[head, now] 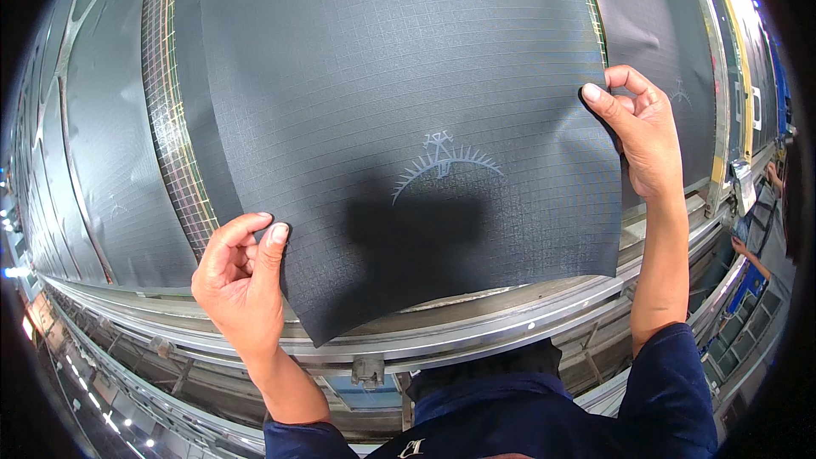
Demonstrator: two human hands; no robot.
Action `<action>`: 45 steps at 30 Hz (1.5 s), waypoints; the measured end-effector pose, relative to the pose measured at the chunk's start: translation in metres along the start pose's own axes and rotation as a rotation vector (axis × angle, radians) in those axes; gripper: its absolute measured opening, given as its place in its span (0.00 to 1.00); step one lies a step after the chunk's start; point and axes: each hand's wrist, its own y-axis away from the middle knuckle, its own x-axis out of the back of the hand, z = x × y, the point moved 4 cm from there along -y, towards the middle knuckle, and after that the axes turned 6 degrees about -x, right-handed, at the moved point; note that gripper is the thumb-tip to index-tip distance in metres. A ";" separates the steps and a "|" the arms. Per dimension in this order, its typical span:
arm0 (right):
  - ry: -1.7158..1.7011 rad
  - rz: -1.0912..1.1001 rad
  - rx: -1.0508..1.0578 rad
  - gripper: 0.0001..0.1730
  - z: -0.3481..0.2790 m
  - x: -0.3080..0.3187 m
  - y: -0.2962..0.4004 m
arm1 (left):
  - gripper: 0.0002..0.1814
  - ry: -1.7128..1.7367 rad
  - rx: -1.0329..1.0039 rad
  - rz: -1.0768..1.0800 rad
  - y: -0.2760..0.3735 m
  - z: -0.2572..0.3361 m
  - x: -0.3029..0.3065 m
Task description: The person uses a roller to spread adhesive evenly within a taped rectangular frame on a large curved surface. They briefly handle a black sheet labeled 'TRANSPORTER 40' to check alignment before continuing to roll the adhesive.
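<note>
A large dark grey textured sheet (408, 76), with fine grid lines, lies before me. It bears a pale printed emblem of a spiked arc (440, 159). My right hand (644, 121) pinches its right edge, thumb on top and the other fingers behind, and the sheet buckles slightly there. At the lower left edge is my left hand (239, 280), thumb and forefinger tips close together against the sheet; whether they grip it is unclear. The sheet's front left corner hangs over a metal rail (459, 331). A dark shadow covers its lower middle.
Strips of yellow-green mesh (169, 76) run along both sides of the sheet. More dark panels (108, 121) extend to the left, and another dark panel (656, 44) lies right. A clamp-like metal block (368, 371) sits under the rail. Another person's arm (752, 258) shows at far right.
</note>
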 end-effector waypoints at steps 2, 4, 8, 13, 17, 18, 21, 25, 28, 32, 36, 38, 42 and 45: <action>0.016 -0.001 0.001 0.11 0.001 0.002 -0.003 | 0.11 -0.008 -0.020 0.002 -0.002 0.001 0.000; 0.017 -0.007 -0.001 0.11 0.000 0.003 -0.004 | 0.11 -0.003 -0.028 0.003 -0.003 0.002 0.001; -0.080 -0.011 -0.027 0.11 -0.006 0.001 0.001 | 0.10 0.059 0.082 0.027 0.003 0.007 0.003; -0.108 -0.040 -0.082 0.09 -0.025 0.012 0.019 | 0.09 0.156 0.167 -0.110 0.026 0.030 0.012; 0.037 -0.059 -0.028 0.07 -0.032 0.045 0.011 | 0.09 0.309 0.421 -0.510 0.085 0.056 -0.002; 0.184 -0.052 -0.117 0.06 -0.034 0.056 0.010 | 0.10 0.305 0.471 -0.677 0.099 0.066 -0.010; 0.211 -0.065 -0.071 0.07 -0.053 0.058 0.008 | 0.19 0.358 -0.161 -1.166 0.094 0.079 -0.015; 0.682 -0.109 0.191 0.08 -0.156 0.045 0.010 | 0.18 -0.068 -0.698 -0.853 -0.084 0.137 -0.031; 0.877 -0.242 0.353 0.09 -0.241 0.018 0.006 | 0.41 -0.102 -1.005 -0.517 -0.195 0.175 -0.071; 1.215 -0.529 0.491 0.08 -0.302 -0.002 -0.058 | 0.38 -0.235 -0.820 -0.899 -0.289 0.156 -0.115; 1.166 -0.370 0.890 0.15 -0.366 -0.067 -0.122 | 0.21 -0.356 -0.347 -0.887 -0.306 0.110 -0.071; 0.904 0.004 1.231 0.20 -0.382 -0.074 -0.063 | 0.18 -0.087 -0.117 -0.853 -0.280 0.096 -0.068; 0.411 0.193 1.376 0.15 -0.323 -0.097 -0.057 | 0.13 0.180 0.296 -0.619 -0.197 0.023 -0.033; 0.412 0.096 0.819 0.09 -0.212 -0.041 -0.016 | 0.13 0.340 0.306 -0.563 -0.146 0.015 -0.043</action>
